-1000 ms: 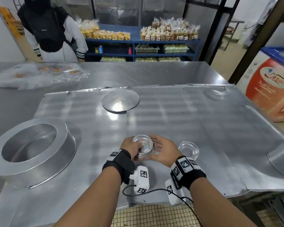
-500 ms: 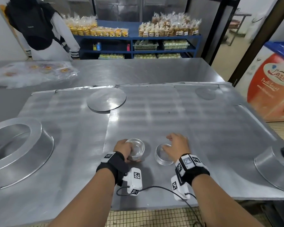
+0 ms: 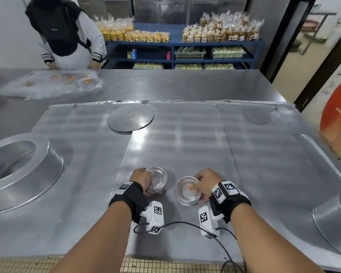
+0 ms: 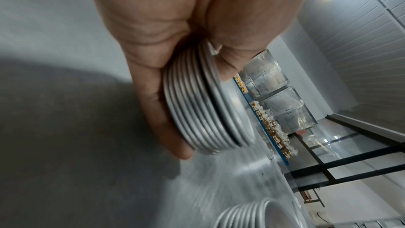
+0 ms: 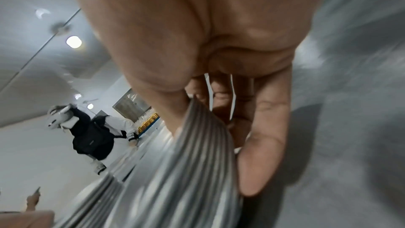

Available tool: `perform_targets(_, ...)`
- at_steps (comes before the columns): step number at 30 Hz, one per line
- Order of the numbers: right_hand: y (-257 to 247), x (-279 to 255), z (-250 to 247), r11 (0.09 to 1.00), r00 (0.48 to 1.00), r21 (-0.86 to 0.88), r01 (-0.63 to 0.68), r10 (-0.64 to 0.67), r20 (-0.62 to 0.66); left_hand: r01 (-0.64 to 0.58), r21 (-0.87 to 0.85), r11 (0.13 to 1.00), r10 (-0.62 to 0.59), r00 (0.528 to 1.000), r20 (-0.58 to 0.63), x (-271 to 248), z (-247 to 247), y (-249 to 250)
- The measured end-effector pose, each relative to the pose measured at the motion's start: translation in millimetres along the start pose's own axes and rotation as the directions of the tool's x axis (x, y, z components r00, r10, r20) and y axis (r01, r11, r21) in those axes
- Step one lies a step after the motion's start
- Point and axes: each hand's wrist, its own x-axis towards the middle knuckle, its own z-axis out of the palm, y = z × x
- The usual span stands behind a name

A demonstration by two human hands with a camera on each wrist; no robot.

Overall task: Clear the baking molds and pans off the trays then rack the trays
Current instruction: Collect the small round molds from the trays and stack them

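Note:
Two stacks of small round metal molds sit near the front of the flat metal trays (image 3: 185, 138). My left hand (image 3: 144, 180) grips the left stack (image 3: 157, 180) from its left side; the left wrist view shows fingers and thumb curled round its several rims (image 4: 197, 115). My right hand (image 3: 205, 186) holds the right stack (image 3: 187, 191), thumb inside the top mold and fingers round the far and right side. The right wrist view shows the blurred ribbed stack (image 5: 186, 162) under the fingers (image 5: 260, 145).
A large ring pan (image 3: 18, 170) stands at the left and another pan (image 3: 337, 219) at the right edge. Two flat round discs (image 3: 131, 118) (image 3: 257, 116) lie near the back. A person (image 3: 67, 32) works at the far table by plastic-wrapped goods (image 3: 47, 85).
One second ago both hands were on the left stack. My right hand moved right to the second stack and now holds it, tilted slightly. The left hand kept its grip.

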Motion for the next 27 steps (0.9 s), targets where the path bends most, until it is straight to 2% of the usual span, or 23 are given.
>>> perform_targets(7, -7, 12, -25, 0.986, 0.999, 0.166, 0.032, -0.039, 0.037, -0.019, 0.018, 1.000, 0.020, 0.998, -0.067, -2, 23, 12)
perform_targets(9, -10, 19, -33, 0.970, 0.999, 0.239, 0.035, -0.042, 0.026, -0.027, -0.004, 1.000, 0.027, 0.999, -0.030, -9, 33, 22)
perform_targets(13, -23, 33, -52, 0.939, 0.999, 0.341, 0.037, -0.033, -0.019, 0.020, -0.153, 0.988, -0.018, 1.000, 0.010, -10, 52, 43)
perform_targets(15, -34, 41, -61, 0.925, 0.999, 0.378, 0.048, -0.034, -0.043, -0.004, -0.147, 0.989, 0.006, 1.000, 0.015, -4, 63, 56)
perform_targets(21, -70, 86, -87, 0.858, 0.992, 0.511, 0.056, 0.012, -0.129, -0.043, -0.130, 0.991, 0.047, 0.999, 0.022, 33, 86, 98)
perform_targets(27, -105, 160, -116, 0.835, 0.978, 0.547, 0.054, 0.067, -0.198, -0.058, -0.098, 0.994, 0.058, 0.998, -0.003, 110, 114, 156)
